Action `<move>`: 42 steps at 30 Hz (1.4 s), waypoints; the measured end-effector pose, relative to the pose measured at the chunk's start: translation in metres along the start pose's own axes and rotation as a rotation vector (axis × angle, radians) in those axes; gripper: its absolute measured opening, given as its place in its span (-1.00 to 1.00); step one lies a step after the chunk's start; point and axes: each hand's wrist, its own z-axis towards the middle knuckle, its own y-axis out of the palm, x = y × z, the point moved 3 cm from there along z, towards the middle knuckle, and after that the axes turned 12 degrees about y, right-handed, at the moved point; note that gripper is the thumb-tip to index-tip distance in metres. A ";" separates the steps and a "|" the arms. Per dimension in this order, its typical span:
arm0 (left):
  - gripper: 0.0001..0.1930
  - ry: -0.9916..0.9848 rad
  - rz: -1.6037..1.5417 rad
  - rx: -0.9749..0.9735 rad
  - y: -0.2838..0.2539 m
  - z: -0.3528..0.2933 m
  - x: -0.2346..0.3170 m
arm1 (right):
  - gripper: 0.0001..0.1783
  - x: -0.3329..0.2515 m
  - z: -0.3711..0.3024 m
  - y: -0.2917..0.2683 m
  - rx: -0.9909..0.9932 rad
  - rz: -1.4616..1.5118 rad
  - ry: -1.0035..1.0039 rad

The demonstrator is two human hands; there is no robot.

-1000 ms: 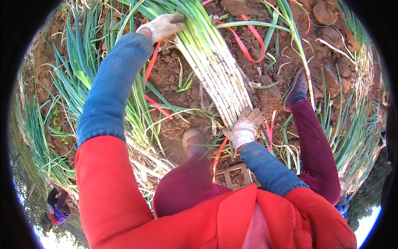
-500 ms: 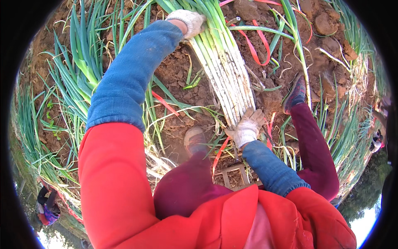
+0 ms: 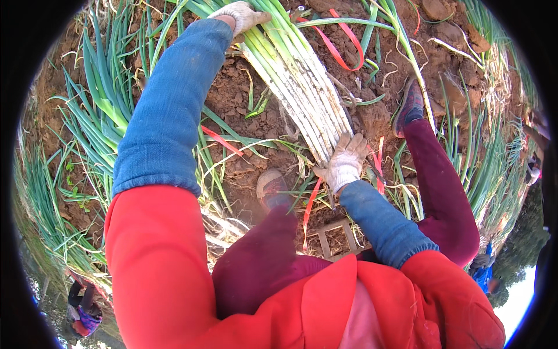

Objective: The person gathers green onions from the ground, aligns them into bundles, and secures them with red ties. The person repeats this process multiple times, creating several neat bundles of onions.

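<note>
A bundle of long green onions (image 3: 302, 87), with white soil-specked stalks and green tops, slants across the soil in front of me. My left hand (image 3: 247, 16), in a pale glove, grips its far green part, fingers curled over the stalks. At the near root ends, my right hand (image 3: 344, 160), gloved too, presses its palm against the stalks with fingers stretched out. Just beyond the right hand lies a red ribbon (image 3: 379, 166); another red ribbon strip (image 3: 310, 212) hangs toward the ground on its near side.
Green onions stand in rows at left (image 3: 99, 110) and right (image 3: 485, 168). A looped red ribbon (image 3: 351, 49) and loose stalks lie on clumpy brown soil (image 3: 232, 87). My shoes (image 3: 272, 187) flank the bundle. A wooden frame (image 3: 337, 237) is below me. Other people (image 3: 84, 311) are at the edges.
Both hands keep their places on the bundle. The whole scene has shifted slightly up and left in view, and a person in blue has come into sight at the lower right.
</note>
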 end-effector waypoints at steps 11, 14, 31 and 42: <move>-0.46 -0.095 0.375 0.109 0.009 0.029 -0.007 | 0.63 0.002 0.002 0.003 -0.031 0.021 0.004; -0.47 -0.121 0.399 -0.076 0.009 0.024 0.001 | 0.63 0.002 0.003 0.004 -0.020 0.023 -0.021; -0.47 0.345 0.520 -0.041 0.060 -0.019 0.050 | 0.57 0.001 0.007 -0.003 -0.144 -0.024 0.017; -0.09 0.217 0.596 -0.136 0.080 -0.040 0.062 | 0.59 0.001 0.007 -0.002 -0.178 -0.033 0.020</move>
